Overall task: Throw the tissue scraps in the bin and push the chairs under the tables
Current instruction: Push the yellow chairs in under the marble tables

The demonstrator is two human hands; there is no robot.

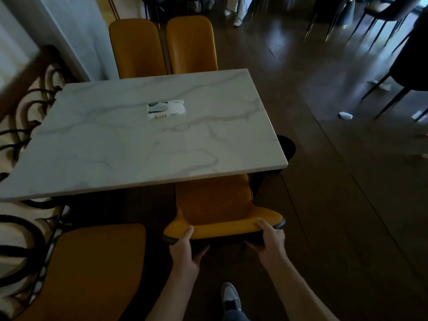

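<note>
A mustard-yellow chair (215,205) stands at the near right side of the white marble table (115,147), its seat partly under the tabletop. My left hand (186,251) grips the left end of its backrest top and my right hand (269,242) grips the right end. A second yellow chair (92,269) stands out from the table at the near left. Two more yellow chairs (162,45) sit tucked in at the far side. A black bin (288,147) shows behind the table's right corner. White tissue scraps (345,115) lie on the dark floor to the right.
A tissue packet (165,108) lies in the middle of the tabletop. A patterned rug (20,228) and a wall are on the left. Dark chairs with thin legs (393,84) stand at the far right. A person's legs show at the top. My shoe (230,295) is below.
</note>
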